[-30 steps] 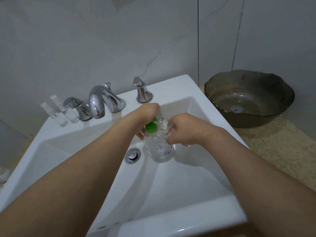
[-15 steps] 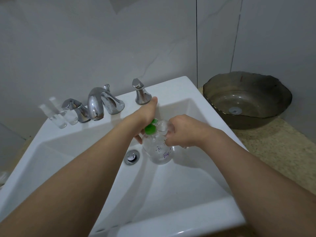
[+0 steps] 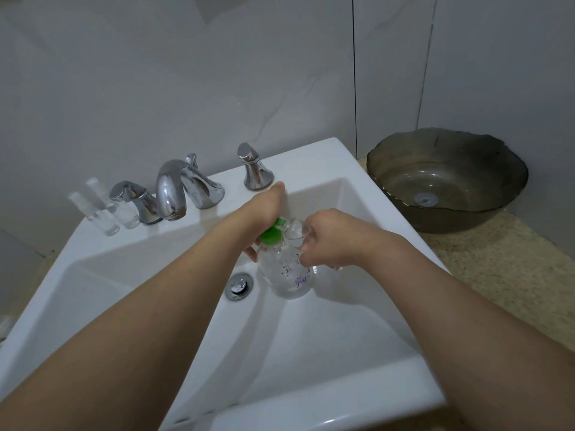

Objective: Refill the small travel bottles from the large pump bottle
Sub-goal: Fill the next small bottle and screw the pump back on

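Above the sink drain (image 3: 239, 286), the left hand (image 3: 264, 209) grips the green pump head (image 3: 273, 233) of the clear pump bottle (image 3: 287, 272); right hand (image 3: 326, 237) fingers clamp its neck. Wet plastic could slip, spilling liquid into the basin.

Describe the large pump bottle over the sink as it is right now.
The large pump bottle is clear, plastic-looking, rounded, with purple handwriting on its side and a green pump top. It is held tilted over the white sink basin, beside the drain. The left hand holds it around the pump top; the right hand holds a small clear bottle against the pump. Its fill level is unclear.
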